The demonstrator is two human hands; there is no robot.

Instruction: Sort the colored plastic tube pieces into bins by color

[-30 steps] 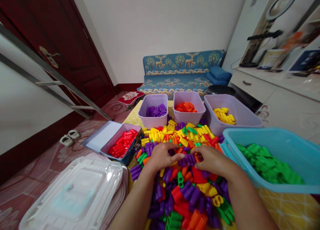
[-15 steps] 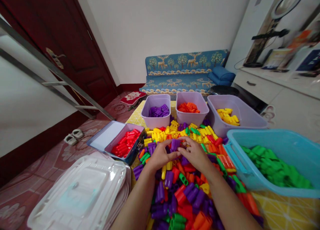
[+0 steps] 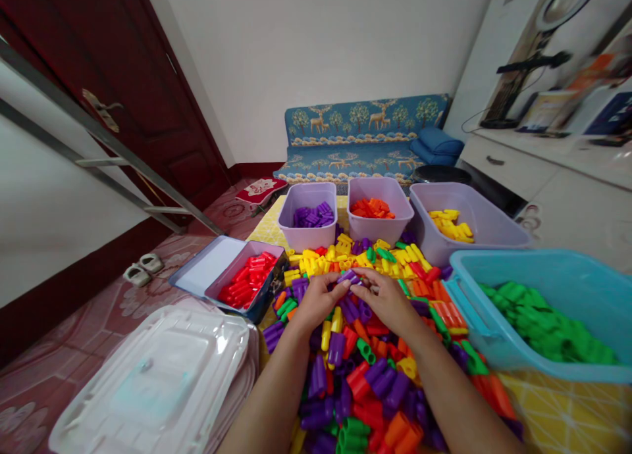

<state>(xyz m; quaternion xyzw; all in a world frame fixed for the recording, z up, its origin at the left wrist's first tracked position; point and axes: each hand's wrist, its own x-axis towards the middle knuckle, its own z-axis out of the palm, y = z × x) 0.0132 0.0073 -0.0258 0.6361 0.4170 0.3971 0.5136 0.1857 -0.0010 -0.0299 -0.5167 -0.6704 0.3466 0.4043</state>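
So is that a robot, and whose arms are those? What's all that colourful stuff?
No robot here! Those are a person's own bare left hand and right hand. The camera sits on their head, looking forward and down.

On the yellow table lies a heap of colourful pieces. Around it, three lilac tubs hold purple ones, orange ones and yellow ones; a turquoise tub holds green ones, and an open box holds red ones.

Both hands hold one purple piece.
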